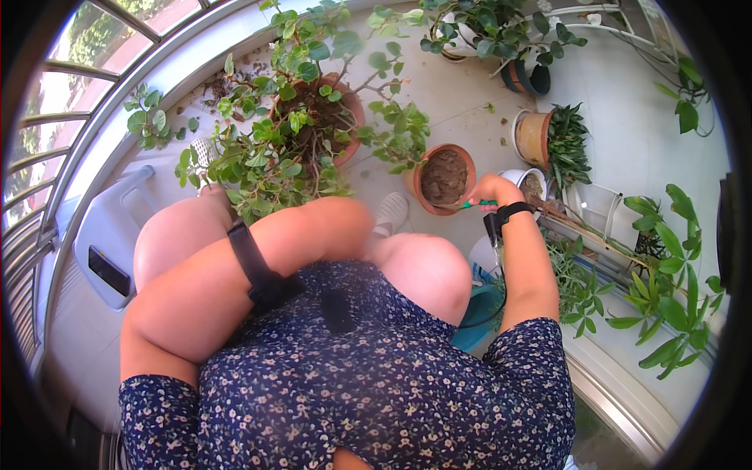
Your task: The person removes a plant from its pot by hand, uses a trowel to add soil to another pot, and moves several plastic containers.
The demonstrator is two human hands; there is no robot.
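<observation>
My right hand (495,189) grips a small green-handled garden tool (468,205). Its thin working end lies at the near rim of a terracotta-coloured pot (416,183), and its exact shape is too small to tell. Lumpy brown soil (445,176) fills that pot. My left hand (351,226) is bent across my lap beside my right knee, blurred, with its fingers hidden from me. Beyond it a large leafy plant (258,153) spreads out of a wide terracotta-coloured pot (352,120). A small white pot of grainy soil (533,184) stands just past my right wrist.
On the left, a phone (108,270) lies on a pale blue plastic stool (126,217) near the metal railing (70,70). Several potted plants line the right, one a tipped pot (533,138). A teal basin (479,317) sits by my right knee. Spilled soil (220,88) marks the far-left floor.
</observation>
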